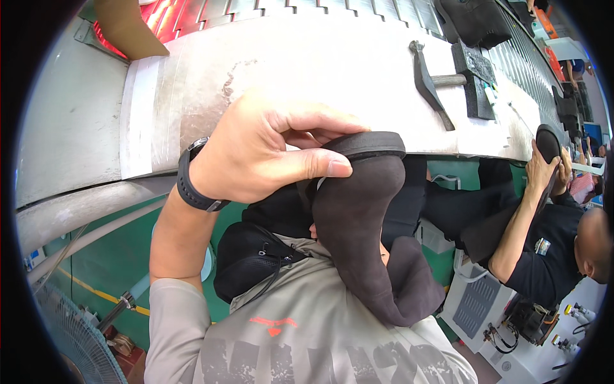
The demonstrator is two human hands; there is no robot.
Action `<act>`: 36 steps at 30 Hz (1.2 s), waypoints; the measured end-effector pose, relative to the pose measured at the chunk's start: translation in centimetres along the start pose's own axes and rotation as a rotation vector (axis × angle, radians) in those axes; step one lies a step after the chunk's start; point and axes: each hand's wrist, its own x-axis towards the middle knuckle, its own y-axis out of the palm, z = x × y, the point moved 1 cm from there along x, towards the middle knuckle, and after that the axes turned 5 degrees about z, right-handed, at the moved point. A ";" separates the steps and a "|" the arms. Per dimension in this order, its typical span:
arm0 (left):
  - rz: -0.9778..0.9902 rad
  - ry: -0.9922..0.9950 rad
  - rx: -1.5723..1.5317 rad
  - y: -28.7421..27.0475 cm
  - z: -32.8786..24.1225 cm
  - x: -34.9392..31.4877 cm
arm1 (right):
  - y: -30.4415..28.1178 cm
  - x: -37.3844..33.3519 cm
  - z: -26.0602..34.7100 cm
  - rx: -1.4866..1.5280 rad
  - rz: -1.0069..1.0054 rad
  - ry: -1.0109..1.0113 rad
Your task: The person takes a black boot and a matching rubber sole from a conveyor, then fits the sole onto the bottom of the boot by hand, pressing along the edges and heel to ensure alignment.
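Shoe upper (364, 224) sits against your chest, below the tabletop (307, 77) edge. Your left hand (268, 153) pinches its sole rim; right hand not visible. Keep thumb pressure even along the rim, upper steady.

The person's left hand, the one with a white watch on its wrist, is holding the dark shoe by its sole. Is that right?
Not quite. The head view shows the watch is black, not white. The left hand does pinch the dark shoe at its sole edge.
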 end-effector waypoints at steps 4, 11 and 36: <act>-0.041 0.069 0.136 0.9 -0.3 0.2 | 0.0 -0.4 0.3 0.001 -0.015 -0.009; -0.139 0.250 0.443 2.4 -0.1 0.5 | -0.1 -0.1 -0.3 0.006 -0.030 0.013; 0.046 -0.143 0.080 1.4 -1.7 2.3 | 1.6 -2.5 -0.5 0.088 -0.017 -0.028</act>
